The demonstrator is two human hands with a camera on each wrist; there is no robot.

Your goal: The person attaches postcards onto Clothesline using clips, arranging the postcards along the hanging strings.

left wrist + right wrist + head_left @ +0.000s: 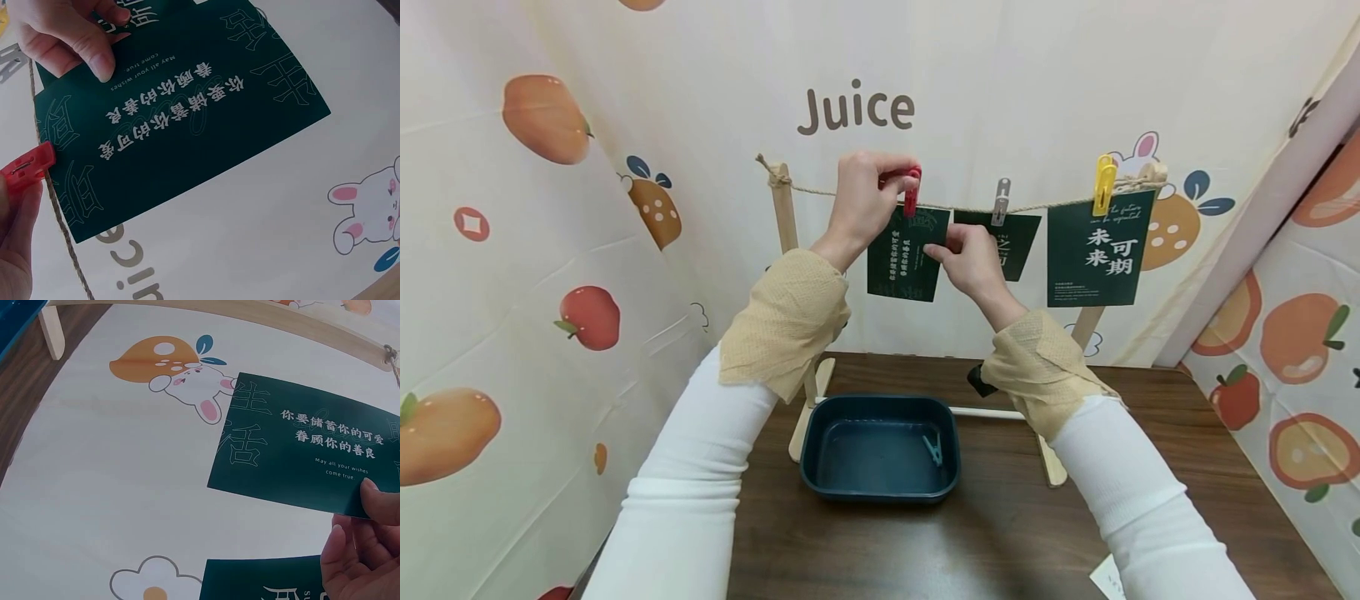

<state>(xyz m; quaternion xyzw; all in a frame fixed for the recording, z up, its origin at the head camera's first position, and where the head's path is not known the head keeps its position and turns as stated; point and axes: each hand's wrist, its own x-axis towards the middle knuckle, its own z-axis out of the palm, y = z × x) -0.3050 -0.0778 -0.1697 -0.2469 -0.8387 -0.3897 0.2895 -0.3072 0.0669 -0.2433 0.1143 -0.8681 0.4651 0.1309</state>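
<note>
My left hand [867, 198] pinches a red clothespin [912, 196] at the twine line [811, 191]. In the left wrist view the jaws of that clothespin [28, 167] lie over the top edge of a dark green card [187, 150] with white lettering. With thumb and fingers, my right hand [973, 262] holds the side edge of this card [901, 267], which hangs below the line. The right wrist view shows the card [294, 469] nearly flat-on, the thumb on its front. Just behind my right hand hangs a second green card [1024, 237], partly hidden, under a grey clothespin [1002, 202].
A third card [1097, 279] hangs at the right from a yellow clothespin [1103, 185]. The line spans a wooden stand [784, 221]. On the brown table [880, 550] below, a dark blue tray [880, 497] contains a teal clothespin [934, 451]. White paper [1107, 577] lies front right.
</note>
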